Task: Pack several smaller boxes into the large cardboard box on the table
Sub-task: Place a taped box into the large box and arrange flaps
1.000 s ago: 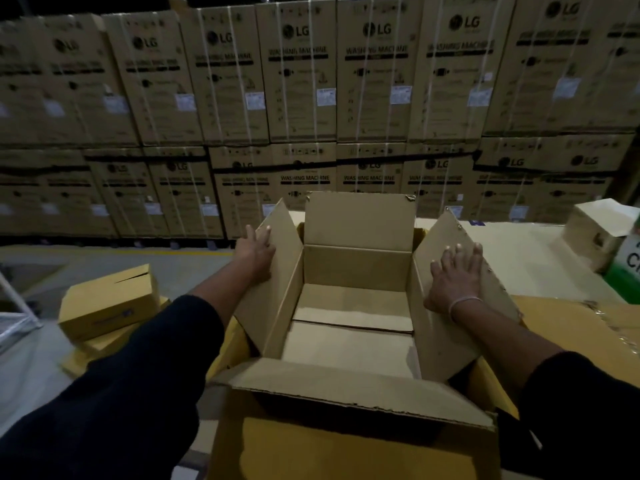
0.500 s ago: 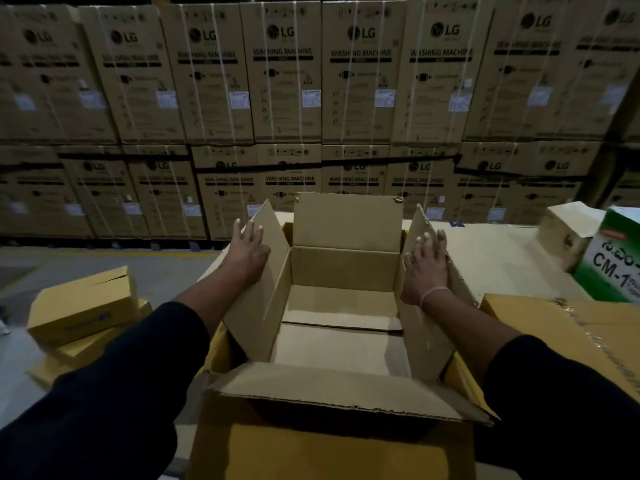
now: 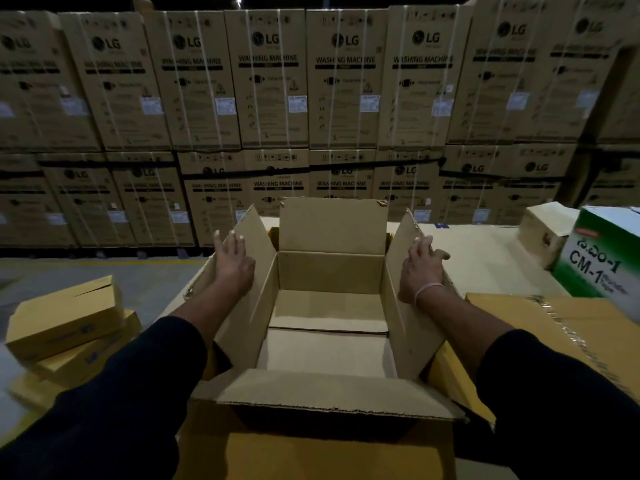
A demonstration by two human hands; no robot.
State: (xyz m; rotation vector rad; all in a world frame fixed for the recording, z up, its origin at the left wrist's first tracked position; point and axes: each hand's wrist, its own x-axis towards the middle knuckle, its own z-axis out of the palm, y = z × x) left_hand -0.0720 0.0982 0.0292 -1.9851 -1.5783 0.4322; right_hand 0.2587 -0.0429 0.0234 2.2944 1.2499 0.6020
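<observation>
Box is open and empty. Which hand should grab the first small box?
Probably left. The left hand rests on the left flap, on the side of the stacked yellow boxes; the right hand is farther away.

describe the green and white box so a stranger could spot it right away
Start at the open cardboard box between the hands and look right, to the picture's edge. Behind a flat cardboard sheet stands the green box, beside a plain brown box. It alone is green and white, printed CM-1.

Both arms reach forward, left hand (image 3: 232, 265) and right hand (image 3: 420, 271) flat, fingers straight.
</observation>
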